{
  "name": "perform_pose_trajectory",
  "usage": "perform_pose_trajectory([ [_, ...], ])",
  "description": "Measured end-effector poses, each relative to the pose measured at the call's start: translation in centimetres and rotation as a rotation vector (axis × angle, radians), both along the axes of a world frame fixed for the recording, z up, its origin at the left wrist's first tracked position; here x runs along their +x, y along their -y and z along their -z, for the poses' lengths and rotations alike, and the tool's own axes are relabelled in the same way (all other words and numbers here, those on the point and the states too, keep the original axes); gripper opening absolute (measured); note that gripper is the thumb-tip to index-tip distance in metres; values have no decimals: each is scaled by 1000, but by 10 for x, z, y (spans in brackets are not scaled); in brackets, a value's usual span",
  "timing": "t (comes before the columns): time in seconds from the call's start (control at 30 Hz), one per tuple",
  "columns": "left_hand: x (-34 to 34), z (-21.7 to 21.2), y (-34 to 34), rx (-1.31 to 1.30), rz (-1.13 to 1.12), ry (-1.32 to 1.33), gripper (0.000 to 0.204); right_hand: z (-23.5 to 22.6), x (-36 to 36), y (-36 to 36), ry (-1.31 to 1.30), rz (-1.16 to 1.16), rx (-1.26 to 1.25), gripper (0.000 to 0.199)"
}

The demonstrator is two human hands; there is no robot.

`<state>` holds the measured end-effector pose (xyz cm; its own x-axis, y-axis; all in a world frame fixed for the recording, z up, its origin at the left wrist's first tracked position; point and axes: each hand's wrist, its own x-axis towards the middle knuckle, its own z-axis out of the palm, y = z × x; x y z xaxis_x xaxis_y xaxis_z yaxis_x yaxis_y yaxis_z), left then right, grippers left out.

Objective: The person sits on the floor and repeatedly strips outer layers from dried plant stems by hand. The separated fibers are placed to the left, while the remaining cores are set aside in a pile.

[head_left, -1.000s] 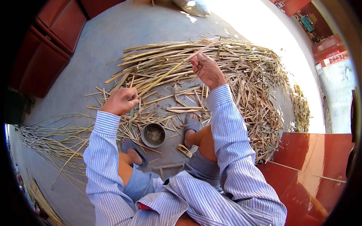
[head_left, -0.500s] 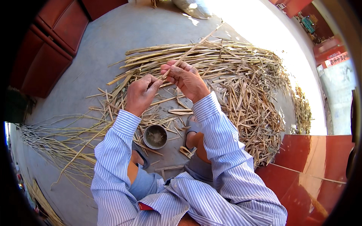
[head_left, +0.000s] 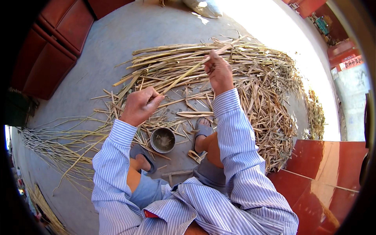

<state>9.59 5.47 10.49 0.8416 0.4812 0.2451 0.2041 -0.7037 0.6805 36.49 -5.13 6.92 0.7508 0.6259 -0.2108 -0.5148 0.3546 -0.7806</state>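
My left hand (head_left: pixel 140 105) is closed on the lower end of a long dry stalk (head_left: pixel 184 76), which slants up and away to the right. Farther along it, my right hand (head_left: pixel 219 74) pinches the stalk between thumb and fingers. A pale, flat strip of dry sheath (head_left: pixel 229 47) sticks out beyond the right hand; whether it is still joined to the stalk I cannot tell. Between the hands the stalk looks smooth and yellowish. Beneath it lies a pile of long stalks (head_left: pixel 164 58).
Broken husks (head_left: pixel 262 113) are heaped at the right. A dark bowl (head_left: pixel 162 140) stands between my feet. Thin branching stems (head_left: pixel 66 141) spread over the floor at left. Red cabinets (head_left: pixel 47 55) stand at far left, a glossy red panel (head_left: pixel 313 168) at right, a pale sack (head_left: pixel 203 8) at the back.
My right hand has slid away along the stalk, up and to the right, while my left hand moved slightly nearer and left. The hands are farther apart, with a smooth yellowish length showing between them.
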Motion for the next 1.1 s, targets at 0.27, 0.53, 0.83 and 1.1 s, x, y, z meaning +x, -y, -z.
perform_pose_trajectory([
  [0.27, -38, -11, -26, -203, -40, -106, 21, -17, 6, 20, -311, -98, 207, 33],
  [0.53, -31, -7, -28, -114, -68, -25, 22, 1, -6, 3, 28, -165, 97, 21],
  [0.83, -38, -18, -16, 490, 36, 41, 14, 5, 10, 3, -128, 96, -38, 22],
  [1.1, -66, -32, -64, 548, -208, -164, 15, 24, 34, 14, -183, 211, -59, 21],
])
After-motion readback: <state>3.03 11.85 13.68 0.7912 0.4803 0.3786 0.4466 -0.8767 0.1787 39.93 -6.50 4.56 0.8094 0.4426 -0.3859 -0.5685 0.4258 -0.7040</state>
